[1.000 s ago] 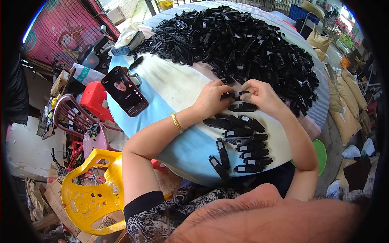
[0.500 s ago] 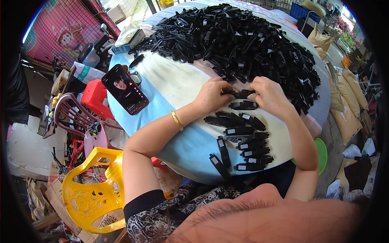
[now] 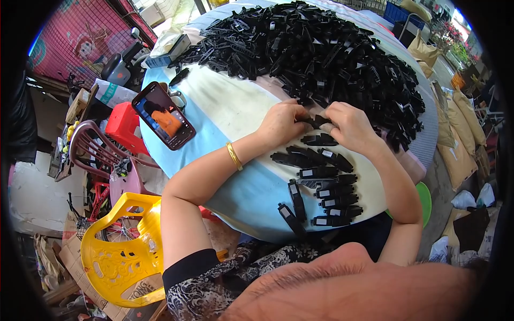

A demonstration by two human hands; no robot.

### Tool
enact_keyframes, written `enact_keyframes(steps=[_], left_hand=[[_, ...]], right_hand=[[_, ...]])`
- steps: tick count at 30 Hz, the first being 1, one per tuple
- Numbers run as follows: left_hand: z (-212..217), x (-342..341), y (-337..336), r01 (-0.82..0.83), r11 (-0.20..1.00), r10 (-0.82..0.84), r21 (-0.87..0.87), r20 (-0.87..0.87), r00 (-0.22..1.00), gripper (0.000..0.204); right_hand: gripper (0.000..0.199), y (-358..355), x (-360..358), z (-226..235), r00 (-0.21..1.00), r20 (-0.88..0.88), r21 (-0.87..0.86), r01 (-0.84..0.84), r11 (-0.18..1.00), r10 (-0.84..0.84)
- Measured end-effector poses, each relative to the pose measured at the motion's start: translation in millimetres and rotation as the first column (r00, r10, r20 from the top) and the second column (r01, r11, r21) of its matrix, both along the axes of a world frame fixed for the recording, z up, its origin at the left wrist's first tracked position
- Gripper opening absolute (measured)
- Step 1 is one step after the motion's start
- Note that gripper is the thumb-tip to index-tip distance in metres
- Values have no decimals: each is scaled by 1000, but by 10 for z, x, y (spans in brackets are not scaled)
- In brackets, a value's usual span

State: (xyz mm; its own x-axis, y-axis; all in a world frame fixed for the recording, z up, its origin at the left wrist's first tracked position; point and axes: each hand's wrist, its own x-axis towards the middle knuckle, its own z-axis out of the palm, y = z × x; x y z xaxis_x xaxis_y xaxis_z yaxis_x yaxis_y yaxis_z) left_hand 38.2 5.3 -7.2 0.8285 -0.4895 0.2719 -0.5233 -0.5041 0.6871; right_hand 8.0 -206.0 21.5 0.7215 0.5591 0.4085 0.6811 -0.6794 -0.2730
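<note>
My left hand and my right hand meet over the table, both pinching one small black plastic part between the fingertips. A gold bangle circles my left wrist. Just below the hands lies another black part. Nearer to me, several black parts with pale labels lie in a loose column. A big heap of black plastic parts covers the far half of the round table.
A smartphone with a lit screen lies on the table's left side. A yellow plastic chair stands low on the left, a red stool and a maroon chair beyond it. Tan sacks sit at right.
My hands have stayed together at the heap's near edge, with the fingers shifting slightly on the part. Nothing else has moved.
</note>
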Motion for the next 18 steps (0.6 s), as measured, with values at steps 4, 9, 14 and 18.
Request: enact_keyframes(steps=[4, 9, 14, 18], left_hand=[[34, -20, 13, -13, 999, 11, 43, 39, 999, 20], [20, -4, -5, -6, 1000, 5, 27, 38, 999, 21], [56, -86, -62, 27, 998, -27, -55, -9, 1000, 17], [4, -94, -51, 177, 980, -178, -88, 6, 984, 18]], right_hand=[[12, -100, -36, 150, 999, -2, -130, 47, 990, -47], [11, -126, 6, 113, 1000, -25, -113, 11, 994, -14], [12, -49, 97, -74, 997, -23, 14, -78, 997, 79], [14, -77, 151, -6, 929, -369, 195, 52, 979, 24]])
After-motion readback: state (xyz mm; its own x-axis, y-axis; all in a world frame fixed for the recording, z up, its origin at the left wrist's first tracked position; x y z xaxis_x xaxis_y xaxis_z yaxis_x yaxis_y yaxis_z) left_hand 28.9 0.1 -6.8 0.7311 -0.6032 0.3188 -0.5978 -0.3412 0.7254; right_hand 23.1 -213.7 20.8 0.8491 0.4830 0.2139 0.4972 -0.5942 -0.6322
